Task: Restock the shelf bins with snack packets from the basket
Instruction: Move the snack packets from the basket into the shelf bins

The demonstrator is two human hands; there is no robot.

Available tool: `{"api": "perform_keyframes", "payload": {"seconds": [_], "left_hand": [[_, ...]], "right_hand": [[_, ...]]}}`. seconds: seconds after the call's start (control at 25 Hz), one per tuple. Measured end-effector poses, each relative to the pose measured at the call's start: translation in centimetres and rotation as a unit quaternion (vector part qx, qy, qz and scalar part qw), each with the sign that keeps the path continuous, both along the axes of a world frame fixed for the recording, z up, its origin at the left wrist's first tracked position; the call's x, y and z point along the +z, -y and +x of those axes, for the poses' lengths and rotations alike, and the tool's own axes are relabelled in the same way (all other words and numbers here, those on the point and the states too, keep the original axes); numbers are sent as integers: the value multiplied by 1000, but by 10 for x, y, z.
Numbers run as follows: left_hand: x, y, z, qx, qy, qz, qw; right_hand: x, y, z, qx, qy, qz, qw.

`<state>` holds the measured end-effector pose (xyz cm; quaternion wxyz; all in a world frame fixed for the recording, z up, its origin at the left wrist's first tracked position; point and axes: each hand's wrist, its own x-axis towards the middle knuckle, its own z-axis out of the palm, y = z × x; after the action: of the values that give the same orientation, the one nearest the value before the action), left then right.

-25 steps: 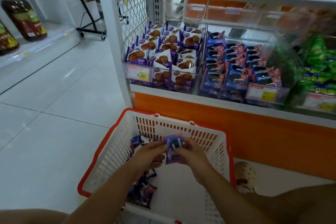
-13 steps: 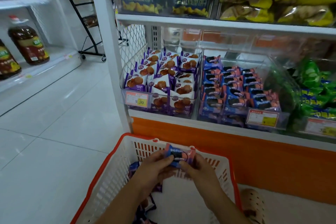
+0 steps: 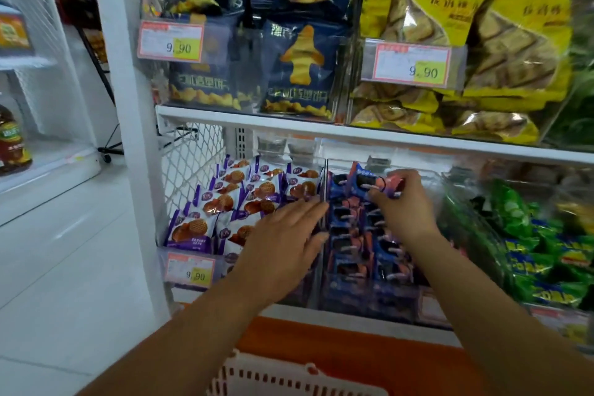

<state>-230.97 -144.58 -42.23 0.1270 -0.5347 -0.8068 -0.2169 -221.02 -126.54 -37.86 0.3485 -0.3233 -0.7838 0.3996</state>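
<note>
Head view: pinching blue-and-pink packet (image 3: 374,182) by right end with right hand (image 3: 406,212), fingers curled round it. Held over back of blue-packet bin (image 3: 353,309), long axis running left-right, same as rows below. Spread flat and empty: left hand (image 3: 286,244), over divider beside purple-packet bin (image 3: 221,270); touching or not, cannot tell. Likely next: lower straight down from right-hand grip. Basket (image 3: 289,376) below shelf, near
</note>
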Motion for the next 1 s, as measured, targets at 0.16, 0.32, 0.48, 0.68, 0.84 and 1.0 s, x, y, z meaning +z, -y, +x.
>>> {"api": "perform_keyframes", "payload": {"seconds": [0.16,0.32,0.48,0.68,0.84,1.0], "left_hand": [[-20,-13,-19,-16,-4,-30,999],[-24,-15,-22,-24,-1,-13,1000],[-26,-16,-23,-31,21,-13,999],[-23,4,-18,-33,77,92,992],[-56,70,4,50,51,210,975],[-146,135,23,82,93,-3,992]], "right_hand": [[-13,-49,-49,29,75,8,997],[-31,-76,-81,60,171,16,983],[-40,-84,-87,91,248,73,962],[-25,-52,-60,29,124,186,974],[-27,46,2,130,-104,313,935],[-119,131,31,334,85,341,875]]}}
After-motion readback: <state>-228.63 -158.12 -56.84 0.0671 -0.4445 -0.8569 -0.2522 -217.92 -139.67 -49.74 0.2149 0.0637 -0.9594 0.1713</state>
